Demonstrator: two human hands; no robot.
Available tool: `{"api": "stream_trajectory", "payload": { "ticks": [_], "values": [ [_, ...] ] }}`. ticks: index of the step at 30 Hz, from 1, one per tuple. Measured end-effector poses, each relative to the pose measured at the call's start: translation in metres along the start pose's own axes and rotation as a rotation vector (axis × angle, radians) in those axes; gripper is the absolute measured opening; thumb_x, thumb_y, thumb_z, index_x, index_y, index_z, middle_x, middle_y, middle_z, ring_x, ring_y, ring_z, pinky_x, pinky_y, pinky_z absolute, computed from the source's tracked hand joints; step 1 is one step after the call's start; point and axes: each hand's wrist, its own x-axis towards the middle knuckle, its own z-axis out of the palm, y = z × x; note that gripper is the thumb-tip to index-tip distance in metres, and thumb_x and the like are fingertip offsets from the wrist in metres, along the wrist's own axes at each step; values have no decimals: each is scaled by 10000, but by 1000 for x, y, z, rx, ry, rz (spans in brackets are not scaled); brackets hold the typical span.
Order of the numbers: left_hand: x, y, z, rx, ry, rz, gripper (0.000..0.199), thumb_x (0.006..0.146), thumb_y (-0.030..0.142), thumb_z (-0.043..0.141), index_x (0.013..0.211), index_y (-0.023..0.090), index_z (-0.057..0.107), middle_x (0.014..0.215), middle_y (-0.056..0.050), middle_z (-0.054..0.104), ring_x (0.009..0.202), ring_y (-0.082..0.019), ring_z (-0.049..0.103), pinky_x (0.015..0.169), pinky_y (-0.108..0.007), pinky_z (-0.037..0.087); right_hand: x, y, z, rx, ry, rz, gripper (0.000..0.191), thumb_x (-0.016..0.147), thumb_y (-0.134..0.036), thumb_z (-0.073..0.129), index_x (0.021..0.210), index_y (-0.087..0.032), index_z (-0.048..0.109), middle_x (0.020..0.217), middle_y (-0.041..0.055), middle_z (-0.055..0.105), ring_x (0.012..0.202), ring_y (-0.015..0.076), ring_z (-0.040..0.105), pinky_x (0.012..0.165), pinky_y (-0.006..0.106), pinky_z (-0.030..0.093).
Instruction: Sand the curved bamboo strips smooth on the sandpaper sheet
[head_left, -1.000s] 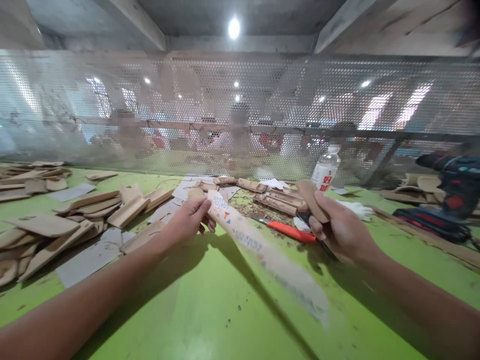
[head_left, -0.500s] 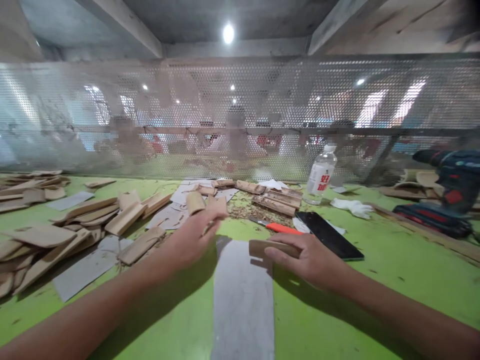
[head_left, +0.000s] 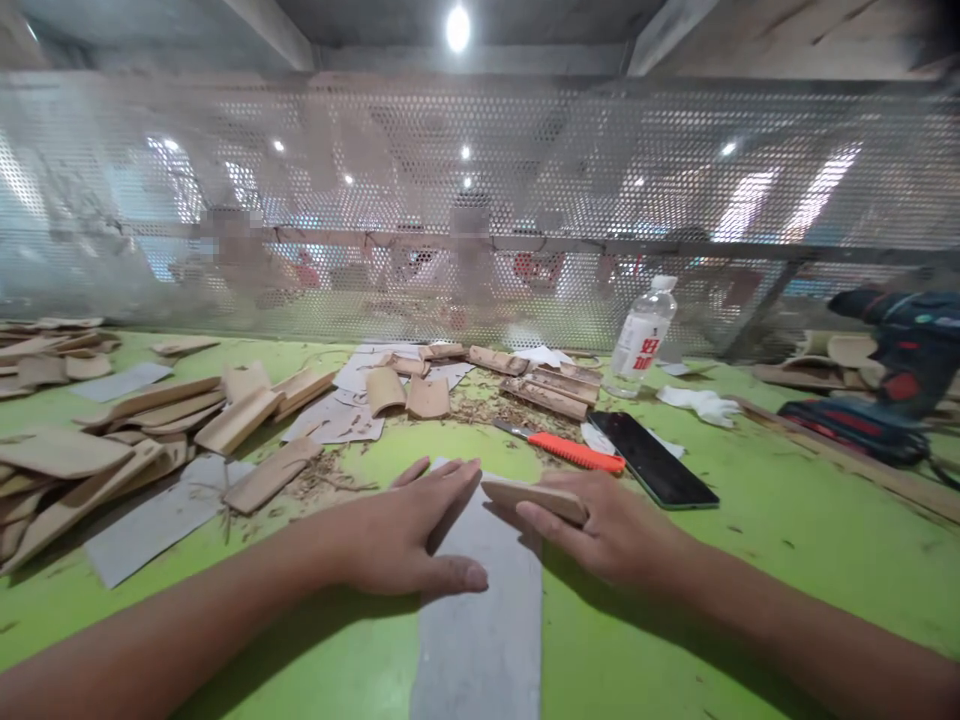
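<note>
My right hand [head_left: 592,522] grips a short, curved piece of bamboo [head_left: 536,497], tilted over a long whitish strip [head_left: 480,640] that looks like paper or sandpaper. Flat on the strip's upper left part rests my left hand [head_left: 420,525], its fingers stretched and thumb apart, holding nothing. Just beyond my right hand lies an orange utility knife [head_left: 574,452] with its blade out. A black phone [head_left: 652,462] is to the right of the knife.
Many bamboo pieces [head_left: 240,420] are heaped on the left, and split ones [head_left: 547,395] lie among shavings at the back. A plastic bottle [head_left: 641,340] and a cordless drill [head_left: 900,370] stand on the right. A perforated metal screen [head_left: 420,220] closes off the table's far side.
My left hand has come down and back from near the bamboo pieces, spreading flat on the strip. The bamboo in my right hand has turned onto its edge. The camera has tipped slightly downward.
</note>
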Motion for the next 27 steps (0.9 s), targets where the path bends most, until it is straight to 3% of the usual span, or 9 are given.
{"api": "stream_trajectory", "payload": {
  "ticks": [4,9,11,13,16,20,23,25,27],
  "values": [
    [1,3,-1,13,-18,0,1178,862,813,550,1651,108,31,1677,-158,88,1535,-418,53,1228,-521,204,1,-4,6,42,-103,-186,417,1071,-434,412,904,-181,699,752,9,640,627,119,547,609,244,386],
    [1,3,-1,-37,-13,-43,1265,808,848,580,1648,119,-23,1684,-121,17,1535,-426,31,1216,-529,240,7,-4,8,-61,16,-110,398,1055,-417,438,847,-175,676,712,9,621,606,124,519,578,247,358],
    [1,3,-1,-39,-14,-38,1239,824,809,598,1649,110,-6,1683,-115,5,1533,-424,15,1224,-524,221,7,-9,9,-3,-51,-161,397,1054,-400,424,838,-173,668,704,7,617,592,118,510,576,247,368],
    [1,2,0,-49,-16,-41,1230,825,796,606,1651,117,-2,1685,-102,1,1531,-430,3,1222,-537,221,6,-14,10,67,-82,-65,416,1048,-421,428,806,-174,658,664,-4,598,535,105,481,511,233,342],
    [1,1,2,-74,-8,-76,1278,785,829,622,1652,152,-29,1690,-72,-14,1526,-448,-20,1202,-577,253,4,-16,9,51,-11,160,435,1007,-465,496,718,-172,638,582,-18,546,462,95,416,430,228,262],
    [2,0,2,-51,12,-12,1232,811,784,637,1655,137,15,1691,-102,31,1532,-430,3,1235,-559,164,2,-15,10,230,-132,97,431,1017,-464,473,746,-176,644,602,-18,573,476,93,446,442,218,306],
    [2,0,3,-67,9,-60,1255,788,821,630,1657,170,1,1694,-84,18,1523,-456,-11,1208,-586,230,3,-13,10,224,-57,259,434,1003,-497,495,769,-169,658,575,-21,566,438,90,425,400,217,268],
    [2,0,4,-63,5,-76,1279,774,828,636,1656,157,-2,1694,-90,11,1519,-464,-30,1206,-588,236,2,-14,10,142,-28,204,440,1010,-471,488,736,-166,649,578,-19,555,453,88,417,412,219,260],
    [3,-1,4,-41,2,-44,1254,794,795,643,1655,127,23,1693,-108,22,1523,-452,-28,1231,-563,176,2,-18,10,185,-126,79,409,1012,-438,490,744,-170,644,601,-22,566,479,85,444,434,207,293]
  ]
}}
